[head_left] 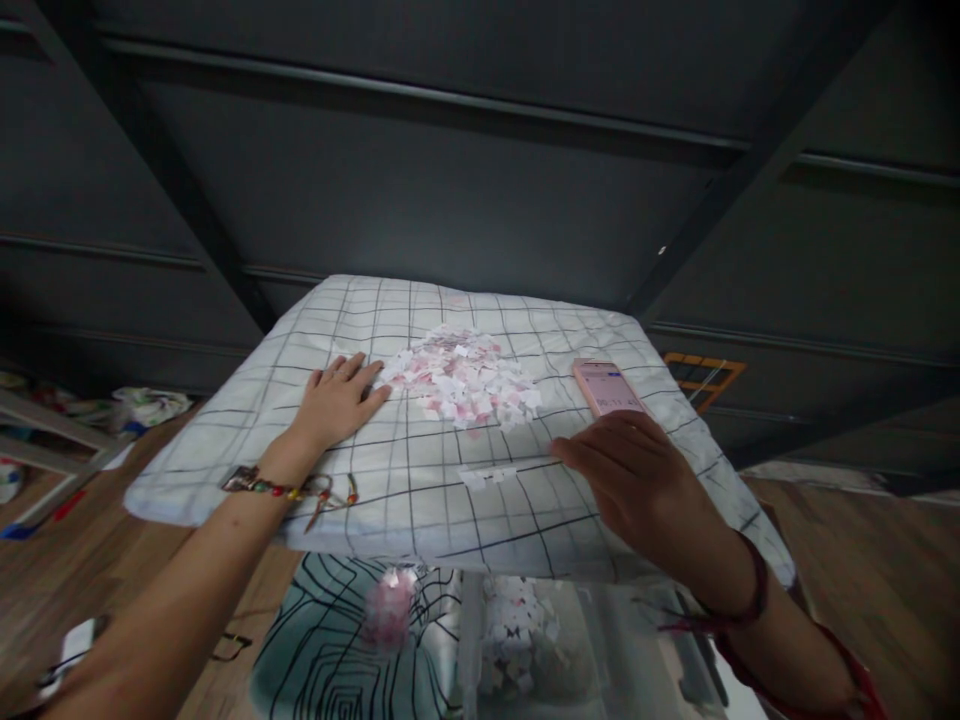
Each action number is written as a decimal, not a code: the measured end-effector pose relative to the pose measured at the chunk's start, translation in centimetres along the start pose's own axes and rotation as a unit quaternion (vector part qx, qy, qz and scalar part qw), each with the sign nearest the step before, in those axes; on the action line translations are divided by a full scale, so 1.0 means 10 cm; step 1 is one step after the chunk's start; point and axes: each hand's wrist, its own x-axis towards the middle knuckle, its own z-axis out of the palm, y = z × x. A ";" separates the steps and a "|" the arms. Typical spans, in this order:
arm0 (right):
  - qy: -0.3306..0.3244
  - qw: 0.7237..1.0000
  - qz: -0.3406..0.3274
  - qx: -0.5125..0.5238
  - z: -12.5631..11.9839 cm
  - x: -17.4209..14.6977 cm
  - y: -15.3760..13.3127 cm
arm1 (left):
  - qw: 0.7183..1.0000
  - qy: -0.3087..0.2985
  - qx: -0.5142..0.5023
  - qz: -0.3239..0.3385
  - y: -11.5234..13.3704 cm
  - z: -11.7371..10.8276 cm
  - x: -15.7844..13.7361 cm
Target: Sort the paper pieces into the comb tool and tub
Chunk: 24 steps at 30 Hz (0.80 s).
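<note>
A loose heap of small white and pink paper pieces (pixel 472 380) lies in the middle of a white checked cloth (pixel 405 500). My left hand (pixel 337 400) rests flat on the cloth with fingers spread, its fingertips beside the heap's left edge. A beaded bracelet hangs from that wrist. Over the right side of the cloth, my right hand (pixel 630 480) is held with its fingers drawn together; anything between them is hidden. Just beyond it lies a pink phone (pixel 604 385) showing a running timer. A small row of white paper bits (pixel 487 477) sits nearer the front edge.
Below the front edge stands a clear plastic box (pixel 570 650) with more paper bits in one compartment. A pink, blurred bundle (pixel 390 610) lies on a teal patterned cloth (pixel 337 650) beside it. Dark panels (pixel 450 190) rise behind the table.
</note>
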 end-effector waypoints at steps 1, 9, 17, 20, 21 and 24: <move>-0.005 1.000 0.005 0.005 -0.04 -0.04 0.03 | 1.000 0.001 -0.003 0.001 0.00 0.00 0.00; 0.020 0.999 0.025 0.023 -0.18 -0.13 0.12 | 1.000 0.005 -0.004 0.001 0.00 0.01 0.00; 0.013 0.998 -0.005 0.060 0.03 -0.01 0.08 | 1.000 0.001 0.007 -0.004 0.01 -0.01 0.00; -0.004 0.997 -0.018 0.069 -0.06 -0.04 0.10 | 1.000 -0.011 0.003 -0.006 0.02 -0.02 0.01; -0.010 0.997 -0.021 0.068 -0.09 -0.07 0.10 | 1.000 -0.012 0.003 -0.006 0.02 -0.02 0.01; -0.024 0.998 -0.020 0.057 -0.19 -0.14 0.07 | 1.000 -0.014 0.008 -0.004 0.01 -0.01 0.01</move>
